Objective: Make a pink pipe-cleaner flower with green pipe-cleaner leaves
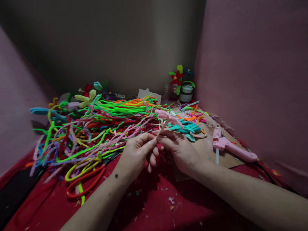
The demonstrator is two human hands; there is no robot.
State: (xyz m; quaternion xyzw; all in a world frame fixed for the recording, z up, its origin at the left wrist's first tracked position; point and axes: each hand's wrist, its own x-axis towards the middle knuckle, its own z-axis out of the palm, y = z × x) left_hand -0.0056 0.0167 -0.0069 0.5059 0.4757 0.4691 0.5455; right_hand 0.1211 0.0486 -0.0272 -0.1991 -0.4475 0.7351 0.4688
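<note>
Pink fuzzy pipe-cleaner flower (169, 117) on a pale, slender stem, raised at a tilt above the red cloth-covered tabletop (145, 207), near the middle of the scene. The right hand (181, 150) has its grip closed, thumb and forefinger pinching the stem below the petals. The left hand (138, 149) meets it from the left; its grip is likewise pinched together at the stem's lower end, with the other fingers curled.

To the left and far side spreads a tangled heap of multicoloured pipe cleaners (105, 127) (green, pink, orange and red strands among them). Scissors with looped orange-red handles (92, 187) lie at its near edge. Right of the hands, a brown cardboard sheet (206, 145) bears a pale pink glue gun (221, 142) with a translucent stick. Turquoise fuzzy pieces (188, 127) are bunched just beyond the right hand. Farther back stands a pale lidded container with a dark band (186, 93), beside a red fuzzy flower (176, 77).
</note>
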